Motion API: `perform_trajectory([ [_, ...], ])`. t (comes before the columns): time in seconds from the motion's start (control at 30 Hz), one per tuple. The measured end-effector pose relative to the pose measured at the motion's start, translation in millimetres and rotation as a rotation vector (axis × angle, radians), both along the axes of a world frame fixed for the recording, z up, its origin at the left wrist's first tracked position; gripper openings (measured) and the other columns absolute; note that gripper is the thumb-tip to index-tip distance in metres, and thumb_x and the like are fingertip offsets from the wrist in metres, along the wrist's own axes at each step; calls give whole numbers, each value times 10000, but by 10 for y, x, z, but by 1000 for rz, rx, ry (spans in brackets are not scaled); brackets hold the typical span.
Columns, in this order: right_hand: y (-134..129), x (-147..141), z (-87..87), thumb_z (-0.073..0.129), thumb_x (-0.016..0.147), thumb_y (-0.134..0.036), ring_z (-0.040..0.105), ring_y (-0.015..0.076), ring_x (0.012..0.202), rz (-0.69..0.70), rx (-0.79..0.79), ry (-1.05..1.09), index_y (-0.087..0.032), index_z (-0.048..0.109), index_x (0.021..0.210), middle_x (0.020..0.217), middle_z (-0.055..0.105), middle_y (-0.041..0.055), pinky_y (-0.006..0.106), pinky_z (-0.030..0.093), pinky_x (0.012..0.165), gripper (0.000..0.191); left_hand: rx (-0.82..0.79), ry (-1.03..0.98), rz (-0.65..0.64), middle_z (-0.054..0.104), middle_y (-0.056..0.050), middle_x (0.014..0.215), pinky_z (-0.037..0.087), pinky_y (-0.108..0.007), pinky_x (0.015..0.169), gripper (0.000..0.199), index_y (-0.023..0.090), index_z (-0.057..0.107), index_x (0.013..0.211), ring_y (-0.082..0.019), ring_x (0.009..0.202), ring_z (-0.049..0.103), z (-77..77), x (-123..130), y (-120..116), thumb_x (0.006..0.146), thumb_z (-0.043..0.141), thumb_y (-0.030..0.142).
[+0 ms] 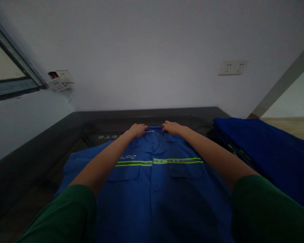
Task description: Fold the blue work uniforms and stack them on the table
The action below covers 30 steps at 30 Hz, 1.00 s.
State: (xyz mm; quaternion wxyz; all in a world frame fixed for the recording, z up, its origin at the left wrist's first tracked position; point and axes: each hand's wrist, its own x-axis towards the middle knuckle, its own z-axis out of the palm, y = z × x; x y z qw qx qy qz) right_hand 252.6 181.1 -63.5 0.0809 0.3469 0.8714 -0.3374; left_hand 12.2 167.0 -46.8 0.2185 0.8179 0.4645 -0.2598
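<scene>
Arms stretched forward here! The bare left forearm (pixel 106 160) slants towards one o'clock, the bare right forearm (pixel 212 150) towards ten; bare left hand (pixel 138 130) and bare right hand (pixel 172 127) sit near each other, fingers curled.

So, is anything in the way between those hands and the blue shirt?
Nothing visible is: the left hand and right hand both touch the blue shirt by its collar. The folded blue stack lies off to the right, not between them.

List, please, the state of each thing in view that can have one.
Jacket: spread front up, front closed.
Left hand: fingers bent at the collar.
Right hand: fingers bent at the collar.
Blue clothes: folded, piled.
Right wall socket: nothing plugged in.
</scene>
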Motion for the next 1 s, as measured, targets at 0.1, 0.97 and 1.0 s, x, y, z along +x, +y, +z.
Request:
perform_trajectory([
  [0.1,-3,57,-69,566,715,6,540,254,1041,-12,12,-9,-229,757,836,1058,657,93,296,471,763,326,23,27,50,597,-100,1182,427,-353,921,272,215,581,1152,-229,1107,560,-71,-21,-22,922,442,259],
  [0.97,-175,201,-337,711,785,-247,443,273,1193,-146,19,219,-204,729,886,1244,531,101,436,333,1031,111,-28,-463,334,715,-57,1025,464,-232,845,268,127,708,1024,-172,935,640,-796,826,208,822,531,139],
  [1.0,-196,164,-356,702,797,-254,441,269,1187,-154,31,223,-201,724,882,1233,535,103,442,328,1033,102,-31,-469,334,718,-54,1003,465,-235,838,268,124,713,1008,-172,916,640,-812,824,218,814,528,127],
])
